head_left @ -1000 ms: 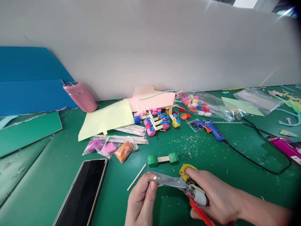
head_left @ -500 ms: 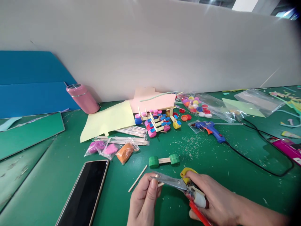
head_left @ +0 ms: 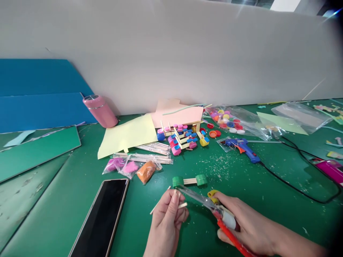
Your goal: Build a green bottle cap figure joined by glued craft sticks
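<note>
Pinched between the thumb and fingers of my left hand [head_left: 168, 217] is a short wooden stick [head_left: 182, 205], its pale end poking out to the right. My right hand [head_left: 246, 221] grips scissors [head_left: 198, 197] with one yellow and one red handle; the blades point left, their tip just beyond my left fingertips. Behind the blades lies a piece made of two green bottle caps [head_left: 201, 180] joined by short sticks [head_left: 189, 181]. Another loose stick [head_left: 154, 207] is on the table, partly covered by my left hand.
A phone [head_left: 100, 217] lies at left. Bagged clay [head_left: 147, 171], wrapped sticks [head_left: 144, 158] and several cap-and-stick pieces [head_left: 182, 137] sit farther back. A blue glue gun [head_left: 245, 148] with a black cord lies at right, near a bag of caps [head_left: 227, 119]. A pink cup [head_left: 101, 111] leans behind.
The scissor blades have moved off the stick and now sit behind it, near the green caps. My left hand has turned slightly with the stick. The whole view has shifted a little.
</note>
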A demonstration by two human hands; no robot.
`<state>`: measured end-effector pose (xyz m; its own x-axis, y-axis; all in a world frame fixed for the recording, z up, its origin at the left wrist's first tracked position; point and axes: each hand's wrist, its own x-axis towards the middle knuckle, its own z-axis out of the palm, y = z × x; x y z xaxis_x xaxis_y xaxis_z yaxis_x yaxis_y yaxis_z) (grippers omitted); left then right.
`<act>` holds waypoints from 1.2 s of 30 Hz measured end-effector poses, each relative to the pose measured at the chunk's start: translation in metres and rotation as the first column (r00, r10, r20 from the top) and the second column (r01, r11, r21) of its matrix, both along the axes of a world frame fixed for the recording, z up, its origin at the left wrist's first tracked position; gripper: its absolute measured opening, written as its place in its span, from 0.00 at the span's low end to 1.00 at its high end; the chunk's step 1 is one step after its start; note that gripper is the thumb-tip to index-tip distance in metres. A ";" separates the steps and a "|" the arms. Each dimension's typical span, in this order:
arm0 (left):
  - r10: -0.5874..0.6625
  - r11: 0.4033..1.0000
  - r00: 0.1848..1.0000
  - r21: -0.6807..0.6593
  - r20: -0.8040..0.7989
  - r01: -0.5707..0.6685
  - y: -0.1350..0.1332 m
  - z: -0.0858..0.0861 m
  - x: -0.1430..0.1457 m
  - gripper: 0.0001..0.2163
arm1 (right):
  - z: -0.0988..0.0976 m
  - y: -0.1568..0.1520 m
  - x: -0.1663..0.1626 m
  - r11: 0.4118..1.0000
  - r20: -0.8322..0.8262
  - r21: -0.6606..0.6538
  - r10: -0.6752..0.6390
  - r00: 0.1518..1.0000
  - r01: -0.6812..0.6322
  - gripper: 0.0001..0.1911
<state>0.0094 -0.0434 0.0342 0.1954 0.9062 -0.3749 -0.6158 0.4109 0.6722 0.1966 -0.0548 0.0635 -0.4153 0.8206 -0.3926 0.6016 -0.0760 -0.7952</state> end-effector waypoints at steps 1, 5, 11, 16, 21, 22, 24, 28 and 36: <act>0.000 1.000 1.000 -0.006 0.011 0.000 0.001 -0.001 -0.001 0.10 | -0.002 -0.001 0.000 0.999 -0.051 -0.024 -0.031 0.998 0.030 0.11; -0.031 0.999 0.999 -0.005 0.035 0.031 0.005 -0.006 -0.004 0.08 | -0.006 -0.002 0.000 0.989 -0.142 -0.072 -0.135 0.981 0.126 0.10; -0.076 0.997 0.990 -0.007 0.121 0.077 0.006 -0.007 -0.008 0.06 | -0.001 0.002 -0.005 0.998 -0.020 0.021 -0.063 0.998 0.064 0.12; -0.116 0.993 0.970 -0.012 0.213 0.121 0.006 -0.006 -0.009 0.05 | -0.007 0.000 -0.008 0.994 -0.037 0.080 -0.070 0.997 0.073 0.12; -0.191 0.982 0.949 0.045 0.251 0.186 0.006 -0.006 -0.010 0.05 | -0.012 -0.003 -0.010 0.984 -0.051 0.151 -0.088 0.995 0.095 0.12; -0.197 0.980 0.950 0.055 0.242 0.189 0.005 -0.006 -0.010 0.06 | -0.012 -0.003 -0.010 0.982 -0.026 0.168 -0.079 0.997 0.082 0.12; -0.196 0.980 0.954 0.069 0.229 0.184 0.005 -0.005 -0.011 0.07 | -0.012 -0.004 -0.008 0.976 0.045 0.212 -0.062 0.997 0.051 0.13; -0.175 0.984 0.954 0.067 0.245 0.163 0.005 -0.004 -0.014 0.06 | -0.014 -0.007 -0.003 0.948 0.192 0.319 -0.067 0.979 0.002 0.13; -0.181 0.983 0.947 0.072 0.264 0.168 0.004 -0.003 -0.014 0.05 | -0.015 -0.011 0.002 0.922 0.247 0.384 -0.056 0.967 -0.044 0.13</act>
<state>-0.0049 -0.0394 0.0312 0.4398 0.8643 -0.2440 -0.6975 0.4999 0.5135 0.1984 -0.0662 0.0484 -0.3404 0.9303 -0.1364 0.7836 0.2004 -0.5881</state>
